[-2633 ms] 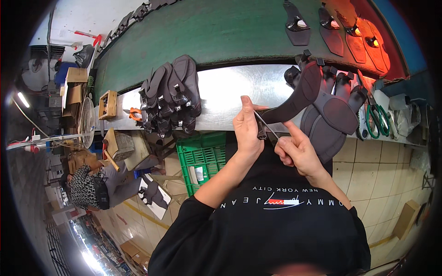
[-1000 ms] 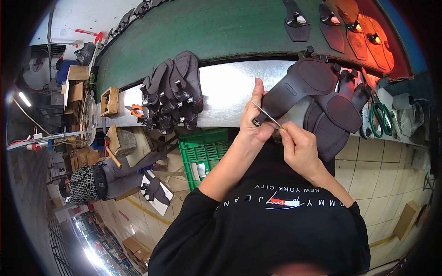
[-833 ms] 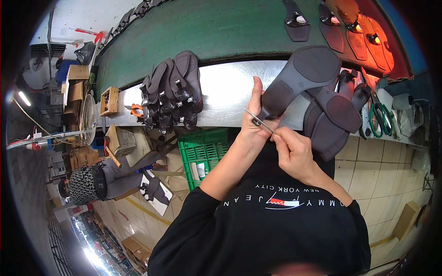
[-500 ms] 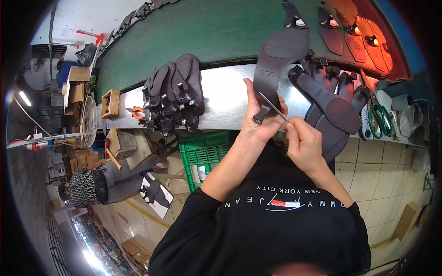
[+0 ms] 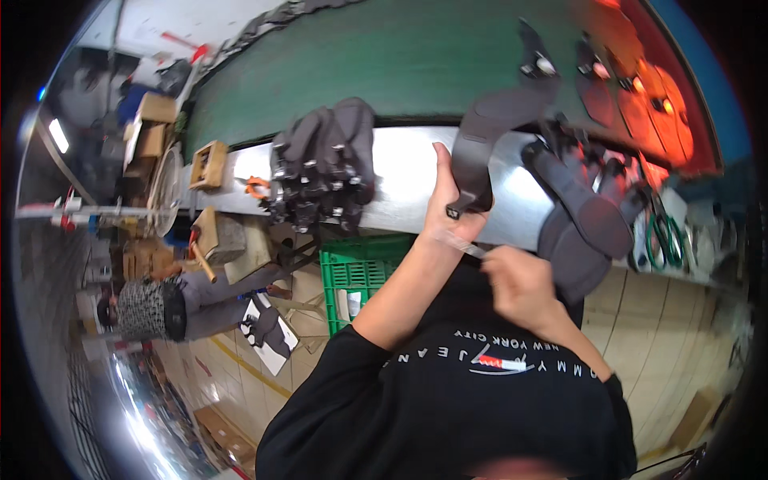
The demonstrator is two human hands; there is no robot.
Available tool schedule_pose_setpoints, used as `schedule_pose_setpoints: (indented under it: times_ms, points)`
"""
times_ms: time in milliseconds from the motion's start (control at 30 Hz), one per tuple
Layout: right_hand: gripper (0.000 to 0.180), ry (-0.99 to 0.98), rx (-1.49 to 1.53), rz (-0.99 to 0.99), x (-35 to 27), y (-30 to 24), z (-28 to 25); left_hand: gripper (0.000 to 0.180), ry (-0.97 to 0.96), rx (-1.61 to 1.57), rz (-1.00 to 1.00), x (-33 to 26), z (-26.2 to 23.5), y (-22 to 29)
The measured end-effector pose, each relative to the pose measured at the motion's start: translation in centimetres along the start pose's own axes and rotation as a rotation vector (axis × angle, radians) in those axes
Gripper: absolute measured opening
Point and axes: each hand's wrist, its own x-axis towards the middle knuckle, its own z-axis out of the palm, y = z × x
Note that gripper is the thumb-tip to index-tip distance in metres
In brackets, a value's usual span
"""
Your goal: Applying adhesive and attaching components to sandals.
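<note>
A dark grey shoe sole with a small block heel at its near end lies across my left hand. The palm is turned up, the thumb points away from me on the left of the sole, and the fingers curl behind it. My right hand, smeared by motion, is closed just below and to the right. From its fingers a thin, pale, flat tool reaches over to my left wrist; its exact kind is too blurred to make out.
Dark sandals lie piled on the metal bench edge, with more soles at the right beside green-handled scissors. Several pieces sit on the green belt toward a red-lit opening. A green crate stands below; another person is at left.
My right hand has drawn down toward me with the thin tool, from the sole's heel to my left wrist. The left hand still holds the sole. The whole view has shifted slightly.
</note>
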Motion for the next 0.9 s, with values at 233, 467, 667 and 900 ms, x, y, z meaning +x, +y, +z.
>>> schedule_pose_setpoints:
  times_ms: [233,467,667,900]
  points:
    - [0.014,0.116,0.025,0.251,0.3,1.4,-5.2,0.025,-0.097,0.179,0.559,-4.5,-0.9,11.7]
    - [0.015,0.114,0.165,0.341,0.6,3.0,-5.2,0.013,0.113,0.303,1.030,-8.4,-4.1,20.8]
    - [0.022,0.056,0.297,0.307,2.8,0.0,-4.3,0.008,0.136,0.383,1.031,-7.6,-3.1,14.7]
    - [0.060,-0.052,0.363,0.062,7.2,-3.9,-1.5,0.010,-0.070,0.406,0.590,-5.0,-1.0,4.1]
